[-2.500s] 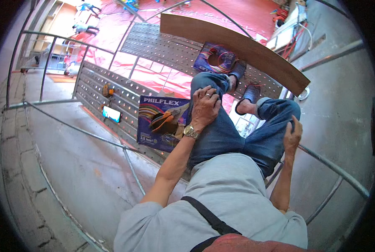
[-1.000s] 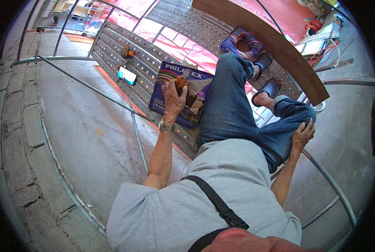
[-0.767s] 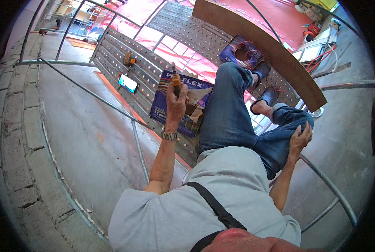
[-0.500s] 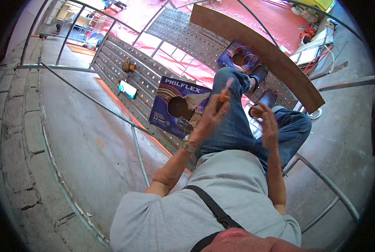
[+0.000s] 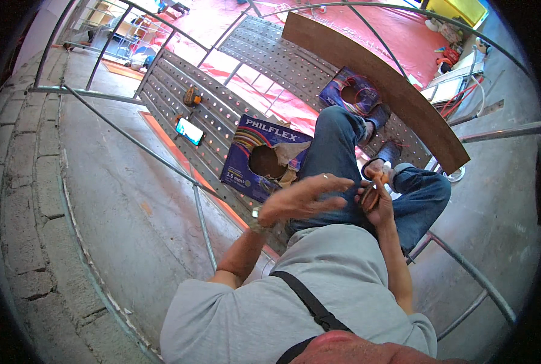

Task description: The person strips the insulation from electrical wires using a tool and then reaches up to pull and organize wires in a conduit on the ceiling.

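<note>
My right hand (image 5: 380, 209) is closed on a small orange-and-brown hand tool (image 5: 370, 197) above my lap. Its exact kind is hard to make out; a pale tip points away from me. Just left of it, my left hand (image 5: 310, 200) is held open, fingers stretched toward the tool, slightly blurred and holding nothing. A blue cardboard wire box (image 5: 237, 161) with a round hole and torn flap lies beyond my left wrist. Another blue box (image 5: 337, 94) with reddish wire about its hole sits near my feet.
I sit among metal pipe rails (image 5: 134, 144) on perforated metal planks (image 5: 167, 79). A lit phone (image 5: 189, 131) and a black-and-orange tool (image 5: 192, 96) lie on the left plank. A curved brown board (image 5: 373, 73) stands beyond my feet. A block wall (image 5: 28, 242) runs along the left.
The orange tool has passed from my left hand to my right hand. My left hand has come down nearer my body and opened; my right hand has lowered slightly and closed.
</note>
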Tool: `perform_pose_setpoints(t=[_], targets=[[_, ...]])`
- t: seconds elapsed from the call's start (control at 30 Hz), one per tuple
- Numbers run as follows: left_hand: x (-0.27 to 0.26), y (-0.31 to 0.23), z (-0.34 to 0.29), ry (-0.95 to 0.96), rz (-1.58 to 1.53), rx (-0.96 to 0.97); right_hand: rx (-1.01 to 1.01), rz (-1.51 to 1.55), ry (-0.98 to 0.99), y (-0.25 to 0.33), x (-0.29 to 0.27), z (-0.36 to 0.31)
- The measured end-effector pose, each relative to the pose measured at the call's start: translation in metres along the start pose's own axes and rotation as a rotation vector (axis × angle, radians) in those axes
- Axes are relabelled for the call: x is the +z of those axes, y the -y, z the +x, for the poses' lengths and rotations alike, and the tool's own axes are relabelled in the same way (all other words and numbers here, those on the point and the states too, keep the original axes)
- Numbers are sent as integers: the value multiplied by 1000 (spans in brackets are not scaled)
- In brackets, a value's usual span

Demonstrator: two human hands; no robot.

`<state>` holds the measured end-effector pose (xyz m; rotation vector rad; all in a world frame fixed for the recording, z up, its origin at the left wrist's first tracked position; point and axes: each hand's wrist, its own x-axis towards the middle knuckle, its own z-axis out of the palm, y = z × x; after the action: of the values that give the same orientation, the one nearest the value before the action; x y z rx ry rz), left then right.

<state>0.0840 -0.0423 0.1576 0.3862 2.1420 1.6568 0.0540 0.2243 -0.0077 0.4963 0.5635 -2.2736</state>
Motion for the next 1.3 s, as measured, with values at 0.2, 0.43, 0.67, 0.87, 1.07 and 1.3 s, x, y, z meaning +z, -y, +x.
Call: perform_pose_setpoints(t=[0.2, 0.43, 0.67, 0.87, 1.07, 1.3], targets=[[-117, 15, -65, -851, -263, 173, -185, 10, -190, 44, -44, -5], [-232, 217, -165, -1688, 48, -163, -409, -307, -365, 117, -52, -47], [-283, 326, -194, -1632, 391, -934, -535, -240, -389, 144, -81, -79], [-316, 341, -187, -1551, 465, -1097, -590, -174, -287, 141, -98, -90], [-330, 334, -163, -1424, 301, -1235, -670, -127, -391, 134, -100, -107], [-342, 351, -170, -1483, 467, -1248, -653, -76, -335, 137, -101, -101]])
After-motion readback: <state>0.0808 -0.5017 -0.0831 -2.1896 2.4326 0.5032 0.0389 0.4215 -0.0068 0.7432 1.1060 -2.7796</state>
